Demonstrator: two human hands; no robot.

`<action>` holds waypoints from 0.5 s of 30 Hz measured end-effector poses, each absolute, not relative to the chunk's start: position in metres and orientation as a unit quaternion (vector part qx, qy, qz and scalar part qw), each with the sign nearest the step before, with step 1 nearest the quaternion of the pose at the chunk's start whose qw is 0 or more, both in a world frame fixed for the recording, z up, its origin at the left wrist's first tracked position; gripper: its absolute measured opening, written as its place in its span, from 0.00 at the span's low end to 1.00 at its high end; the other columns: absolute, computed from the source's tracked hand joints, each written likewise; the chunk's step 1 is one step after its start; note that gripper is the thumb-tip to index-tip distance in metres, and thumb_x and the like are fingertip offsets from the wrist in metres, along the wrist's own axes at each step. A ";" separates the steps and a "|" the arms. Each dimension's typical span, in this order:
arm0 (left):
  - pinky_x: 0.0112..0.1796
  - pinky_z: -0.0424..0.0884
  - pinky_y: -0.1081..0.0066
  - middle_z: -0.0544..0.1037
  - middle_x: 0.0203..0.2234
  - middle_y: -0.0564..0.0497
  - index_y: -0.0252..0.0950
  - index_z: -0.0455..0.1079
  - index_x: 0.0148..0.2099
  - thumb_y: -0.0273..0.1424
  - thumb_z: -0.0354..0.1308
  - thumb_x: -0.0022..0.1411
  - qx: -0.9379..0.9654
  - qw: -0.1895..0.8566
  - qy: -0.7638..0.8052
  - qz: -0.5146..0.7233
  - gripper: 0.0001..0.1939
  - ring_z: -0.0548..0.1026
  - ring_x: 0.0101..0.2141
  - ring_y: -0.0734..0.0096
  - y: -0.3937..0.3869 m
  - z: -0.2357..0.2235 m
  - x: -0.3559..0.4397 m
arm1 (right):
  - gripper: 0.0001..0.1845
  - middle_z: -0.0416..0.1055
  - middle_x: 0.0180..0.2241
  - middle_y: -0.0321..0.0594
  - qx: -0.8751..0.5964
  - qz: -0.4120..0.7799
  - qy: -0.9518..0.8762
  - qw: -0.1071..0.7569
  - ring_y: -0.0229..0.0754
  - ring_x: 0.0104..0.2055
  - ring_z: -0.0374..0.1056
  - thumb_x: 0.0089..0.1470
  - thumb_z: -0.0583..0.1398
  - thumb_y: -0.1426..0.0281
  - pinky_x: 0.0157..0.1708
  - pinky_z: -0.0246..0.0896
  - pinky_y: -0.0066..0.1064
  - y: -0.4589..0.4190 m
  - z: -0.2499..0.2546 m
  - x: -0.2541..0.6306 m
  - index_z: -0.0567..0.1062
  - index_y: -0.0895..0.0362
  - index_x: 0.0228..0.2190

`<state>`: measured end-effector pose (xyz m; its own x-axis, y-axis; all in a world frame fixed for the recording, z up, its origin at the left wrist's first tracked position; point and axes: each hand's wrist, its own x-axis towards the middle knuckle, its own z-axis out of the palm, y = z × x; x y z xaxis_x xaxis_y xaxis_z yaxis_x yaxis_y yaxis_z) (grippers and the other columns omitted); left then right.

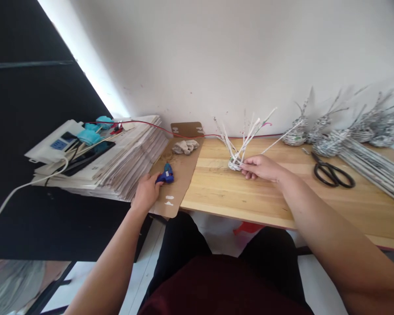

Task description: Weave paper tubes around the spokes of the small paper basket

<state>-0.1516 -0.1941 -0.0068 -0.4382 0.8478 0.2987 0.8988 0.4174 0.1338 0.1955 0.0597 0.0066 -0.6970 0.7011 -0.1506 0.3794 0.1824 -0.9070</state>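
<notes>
My left hand point(146, 191) is closed around the handle of a small blue glue gun point(166, 174), over a sheet of brown cardboard point(160, 204). The gun's front end points away from me. My right hand point(259, 167) pinches the side of a small woven basket base point(234, 164) made of rolled paper strips, low over the wooden table. Several white paper strips point(248, 139) fan upward from the base. One longer strip point(280, 137) slants up to the right behind my right hand.
A tall stack of paper point(138, 153) stands on the left, carrying a white power strip point(57, 141). A crumpled cloth point(185, 147) lies on the cardboard. Black scissors point(331, 174), woven paper pieces point(295, 131) and a bundle of paper sticks point(374, 166) are on the right.
</notes>
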 end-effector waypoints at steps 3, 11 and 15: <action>0.51 0.70 0.56 0.75 0.42 0.36 0.28 0.68 0.61 0.35 0.49 0.65 -0.522 0.120 -0.824 -0.184 0.26 0.74 0.47 0.49 -0.196 -0.008 -0.150 | 0.15 0.77 0.29 0.43 -0.369 0.529 -0.750 0.148 0.34 0.26 0.73 0.57 0.65 0.61 0.21 0.64 0.21 0.058 0.008 0.195 0.75 0.61 0.29; 0.48 0.71 0.61 0.73 0.43 0.42 0.34 0.63 0.65 0.38 0.55 0.65 -0.595 0.105 -0.740 -0.295 0.28 0.74 0.45 0.58 -0.209 0.021 -0.095 | 0.11 0.76 0.26 0.39 -0.375 0.548 -0.732 0.155 0.32 0.22 0.72 0.62 0.61 0.69 0.18 0.62 0.20 0.056 0.008 0.191 0.73 0.61 0.27; 0.43 0.71 0.66 0.72 0.35 0.47 0.35 0.71 0.54 0.40 0.56 0.66 -0.616 0.021 -0.724 -0.310 0.19 0.74 0.38 0.64 -0.212 0.029 -0.046 | 0.14 0.76 0.26 0.38 -0.362 0.543 -0.743 0.146 0.31 0.22 0.72 0.64 0.58 0.70 0.18 0.62 0.19 0.058 0.006 0.192 0.72 0.61 0.26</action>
